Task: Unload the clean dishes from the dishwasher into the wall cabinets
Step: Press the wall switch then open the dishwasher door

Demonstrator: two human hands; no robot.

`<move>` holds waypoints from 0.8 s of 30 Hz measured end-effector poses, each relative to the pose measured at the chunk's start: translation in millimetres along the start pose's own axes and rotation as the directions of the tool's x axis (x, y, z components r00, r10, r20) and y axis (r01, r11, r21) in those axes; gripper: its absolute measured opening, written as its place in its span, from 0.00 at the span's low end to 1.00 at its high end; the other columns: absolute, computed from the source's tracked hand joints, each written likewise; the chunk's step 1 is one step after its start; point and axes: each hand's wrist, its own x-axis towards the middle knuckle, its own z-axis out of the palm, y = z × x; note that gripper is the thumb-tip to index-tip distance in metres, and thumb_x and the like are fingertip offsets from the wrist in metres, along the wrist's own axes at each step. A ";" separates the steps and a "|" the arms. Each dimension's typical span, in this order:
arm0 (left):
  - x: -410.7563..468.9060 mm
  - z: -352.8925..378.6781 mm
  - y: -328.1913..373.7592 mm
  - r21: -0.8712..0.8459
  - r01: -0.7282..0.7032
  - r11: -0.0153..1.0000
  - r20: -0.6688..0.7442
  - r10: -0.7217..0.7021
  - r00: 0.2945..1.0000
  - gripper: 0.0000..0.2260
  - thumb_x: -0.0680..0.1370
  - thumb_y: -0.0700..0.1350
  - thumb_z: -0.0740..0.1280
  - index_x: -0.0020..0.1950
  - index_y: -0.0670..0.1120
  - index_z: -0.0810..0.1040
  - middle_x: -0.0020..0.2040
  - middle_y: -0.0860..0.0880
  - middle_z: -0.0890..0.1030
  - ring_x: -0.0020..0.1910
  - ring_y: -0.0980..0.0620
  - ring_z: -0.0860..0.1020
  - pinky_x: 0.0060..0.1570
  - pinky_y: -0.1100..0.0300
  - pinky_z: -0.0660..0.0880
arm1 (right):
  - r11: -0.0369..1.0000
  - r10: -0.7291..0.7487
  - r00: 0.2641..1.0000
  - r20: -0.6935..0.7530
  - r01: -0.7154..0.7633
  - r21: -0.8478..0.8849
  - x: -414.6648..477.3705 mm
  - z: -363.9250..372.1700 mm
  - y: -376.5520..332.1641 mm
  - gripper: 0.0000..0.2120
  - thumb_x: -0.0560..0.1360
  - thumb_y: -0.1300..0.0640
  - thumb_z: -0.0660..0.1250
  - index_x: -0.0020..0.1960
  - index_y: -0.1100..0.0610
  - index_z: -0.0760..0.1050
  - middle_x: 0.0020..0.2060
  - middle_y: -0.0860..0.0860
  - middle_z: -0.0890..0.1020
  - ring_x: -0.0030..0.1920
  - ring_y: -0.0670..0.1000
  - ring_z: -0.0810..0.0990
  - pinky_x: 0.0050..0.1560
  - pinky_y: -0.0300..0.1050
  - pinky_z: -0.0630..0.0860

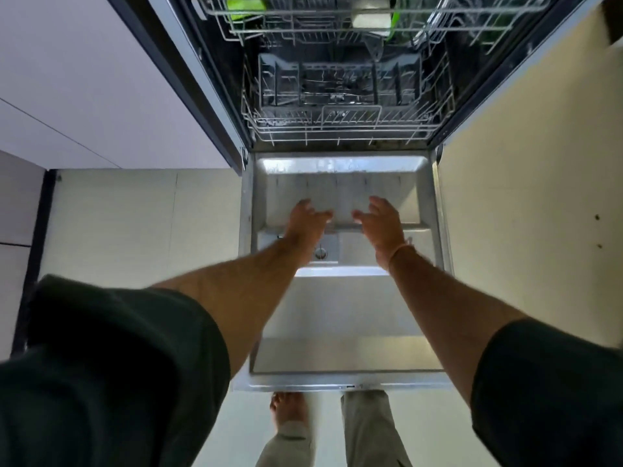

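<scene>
Left hand (308,220), right hand (381,224) hover — fingers spread — over dishwasher door (340,315).

One dishwasher (344,311), two racks (upper rack (303,32), lower rack (337,129)), one left hand (308,220), one right hand (382,224).

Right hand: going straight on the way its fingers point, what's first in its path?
Probably the lower rack's front rail. The right hand is open above the dishwasher door, fingers aimed at the rail, nothing visible between. Height over the door is unclear.
</scene>
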 end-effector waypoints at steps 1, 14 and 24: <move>13.2 1.4 11.9 0.033 -0.025 0.999 -0.006 0.025 1.000 0.28 0.78 0.45 0.70 0.76 0.44 0.65 0.73 0.46 0.70 0.68 0.46 0.72 0.64 0.63 0.70 | 1.000 -0.013 1.000 0.010 0.013 -0.012 15.4 -4.0 -8.9 0.33 0.71 0.54 0.74 0.73 0.55 0.66 0.70 0.55 0.72 0.68 0.56 0.73 0.68 0.56 0.71; 116.8 33.5 151.3 -0.076 -0.150 0.986 -0.054 0.146 0.988 0.40 0.77 0.38 0.71 0.81 0.47 0.50 0.79 0.43 0.60 0.63 0.50 0.75 0.48 0.72 0.66 | 0.985 -0.160 0.986 0.056 0.162 -0.050 151.4 -20.0 -119.0 0.37 0.73 0.67 0.69 0.78 0.56 0.58 0.75 0.55 0.65 0.74 0.54 0.64 0.73 0.53 0.65; 140.8 29.7 140.1 -0.046 -0.128 0.991 -0.094 0.123 0.988 0.31 0.77 0.31 0.63 0.78 0.49 0.62 0.76 0.45 0.66 0.34 0.65 0.67 0.23 0.77 0.65 | 0.983 -0.149 0.985 0.084 0.157 -0.093 171.5 -14.0 -118.2 0.36 0.72 0.74 0.59 0.77 0.54 0.61 0.75 0.54 0.65 0.75 0.53 0.63 0.69 0.43 0.67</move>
